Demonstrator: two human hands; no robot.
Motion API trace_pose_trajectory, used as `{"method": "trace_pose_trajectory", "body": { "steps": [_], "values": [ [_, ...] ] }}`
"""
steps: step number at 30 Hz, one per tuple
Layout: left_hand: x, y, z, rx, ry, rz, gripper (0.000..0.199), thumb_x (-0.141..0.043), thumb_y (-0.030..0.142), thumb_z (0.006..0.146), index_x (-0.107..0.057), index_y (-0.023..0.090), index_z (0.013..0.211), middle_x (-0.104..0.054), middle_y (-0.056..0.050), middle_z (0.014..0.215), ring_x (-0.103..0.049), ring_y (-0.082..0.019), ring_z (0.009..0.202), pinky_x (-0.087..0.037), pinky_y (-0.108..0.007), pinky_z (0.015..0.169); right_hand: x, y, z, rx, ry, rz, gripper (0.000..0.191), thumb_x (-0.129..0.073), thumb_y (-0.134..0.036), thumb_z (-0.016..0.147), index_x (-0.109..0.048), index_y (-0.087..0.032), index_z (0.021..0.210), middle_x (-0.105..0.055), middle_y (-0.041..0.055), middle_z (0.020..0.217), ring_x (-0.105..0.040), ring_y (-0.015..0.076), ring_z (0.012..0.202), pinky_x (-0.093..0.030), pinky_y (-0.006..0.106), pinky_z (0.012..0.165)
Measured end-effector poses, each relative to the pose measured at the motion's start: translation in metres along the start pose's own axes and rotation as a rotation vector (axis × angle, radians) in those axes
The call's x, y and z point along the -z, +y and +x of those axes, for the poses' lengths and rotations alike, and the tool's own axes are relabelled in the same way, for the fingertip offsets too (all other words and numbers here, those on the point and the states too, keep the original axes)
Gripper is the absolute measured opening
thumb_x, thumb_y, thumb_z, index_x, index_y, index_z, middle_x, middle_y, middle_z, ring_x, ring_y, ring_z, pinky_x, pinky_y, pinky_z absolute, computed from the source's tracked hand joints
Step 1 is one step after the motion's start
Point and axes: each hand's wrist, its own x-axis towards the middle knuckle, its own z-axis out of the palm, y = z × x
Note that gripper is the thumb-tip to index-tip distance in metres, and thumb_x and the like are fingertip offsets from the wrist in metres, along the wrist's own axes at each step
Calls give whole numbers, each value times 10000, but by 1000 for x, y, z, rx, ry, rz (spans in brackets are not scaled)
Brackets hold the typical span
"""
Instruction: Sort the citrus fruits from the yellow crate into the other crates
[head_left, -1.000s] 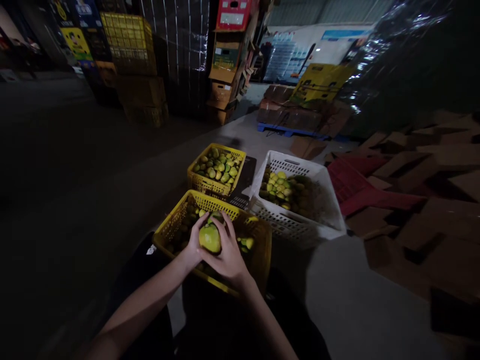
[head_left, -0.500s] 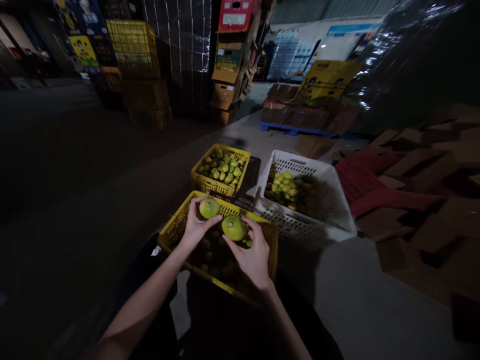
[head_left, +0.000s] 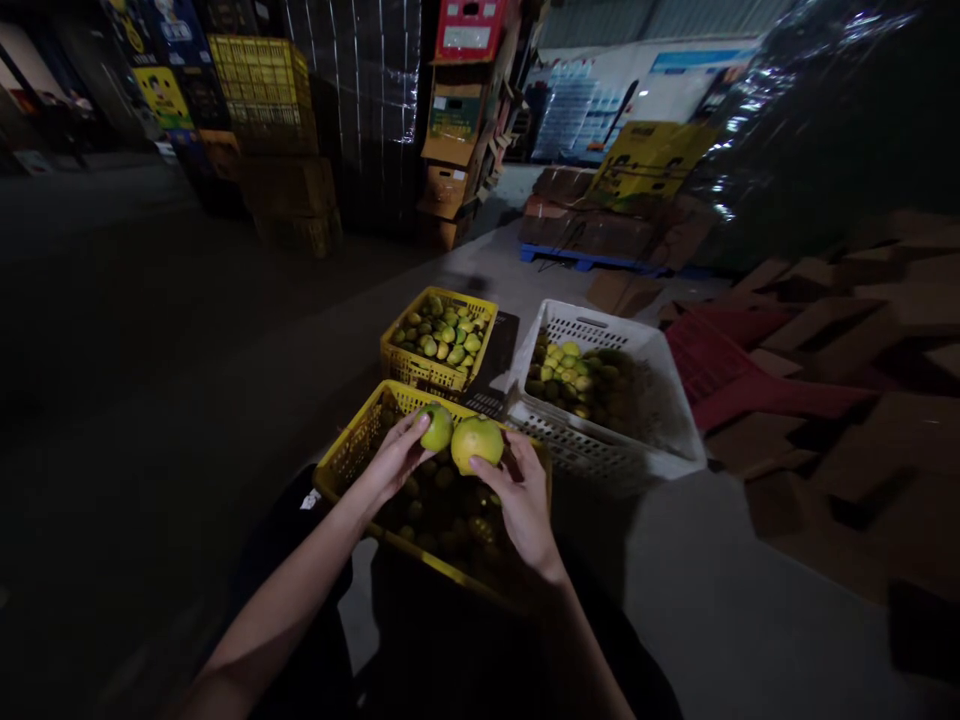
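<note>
Your left grip (head_left: pixel 391 464) is grasping a green fruit (head_left: pixel 437 428), thumb and fingers curled at its left side. Your right grip (head_left: pixel 526 500) is grasping a larger yellow-green fruit (head_left: pixel 477 446) from its right, thumb across the lower front. The two fruits sit side by side above the near yellow crate (head_left: pixel 339 455); you cannot tell whether they touch. Below them, more fruit lies in shadow inside that crate. Just beyond stands a smaller yellow crate (head_left: pixel 421 370) heaped with fruit, and to its right a partly filled white crate (head_left: pixel 600 452). Farther off, a yellow box (head_left: pixel 646 165) tilts above a blue pallet (head_left: pixel 585 262).
</note>
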Motion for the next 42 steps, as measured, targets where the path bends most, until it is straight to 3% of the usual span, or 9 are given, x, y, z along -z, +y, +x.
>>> {"method": "trace_pose_trajectory", "body": {
  "steps": [5,11,15,18,25,33,35,38,42],
  "values": [
    [-5,1,3,198,223,51,433,-457,448,947,-644,100,1122,-728,-116,915,-683,-167,711,-568,-267,634,-2,4,2,-248,-66,343,311,-714,-286,725,-605,-293,1016,-646,-12,1078,-644,170,900,-562,312,738],
    [3,-1,4,287,55,112,309,-599,403,852,-670,104,818,-624,-20,540,-467,-63,336,-361,-161,333,-4,3,7,-477,-115,430,310,-687,-437,702,-644,-193,888,-671,33,745,-620,183,604,-498,288,489],
    [4,-4,6,335,-52,48,482,-493,518,868,-666,76,783,-629,-84,506,-410,-71,271,-180,-166,249,-4,4,9,-585,26,402,268,-653,-461,760,-633,-209,850,-693,29,750,-624,163,609,-493,262,503],
    [3,-4,6,386,-39,-81,488,-500,515,866,-660,56,814,-638,-99,524,-423,-72,279,-200,-158,245,-4,12,13,-663,-13,504,286,-602,-478,762,-618,-192,760,-672,40,675,-596,153,561,-457,251,468],
    [2,-4,7,408,204,-273,312,-505,369,926,-602,84,1007,-670,-70,687,-617,-117,491,-543,-190,479,-1,32,21,-539,193,558,152,-670,-370,753,-610,-235,789,-704,-20,739,-652,172,693,-556,336,649],
    [1,4,-2,365,39,-378,318,-455,357,944,-607,84,998,-687,-130,858,-680,-179,745,-591,-277,692,-2,20,18,-457,29,558,262,-736,-437,718,-644,-242,867,-728,-6,908,-675,189,840,-558,349,753],
    [2,7,-3,320,-19,-362,313,-466,370,932,-623,106,990,-697,-117,872,-685,-177,731,-586,-268,662,-2,14,17,-433,3,554,332,-695,-539,741,-652,-251,899,-725,1,939,-676,186,816,-559,334,711],
    [2,8,-4,252,-132,-241,330,-485,412,899,-640,122,931,-693,-101,809,-653,-162,566,-516,-228,447,-2,10,16,-411,-62,496,501,-546,-726,756,-647,-252,880,-705,10,840,-648,170,654,-501,267,486],
    [3,5,-7,186,-272,-27,361,-541,442,815,-635,99,751,-649,-103,662,-597,-163,442,-345,-190,278,-4,14,14,-275,-195,402,489,-582,-688,729,-659,-214,824,-685,41,795,-616,177,557,-381,224,329]
  ]
}}
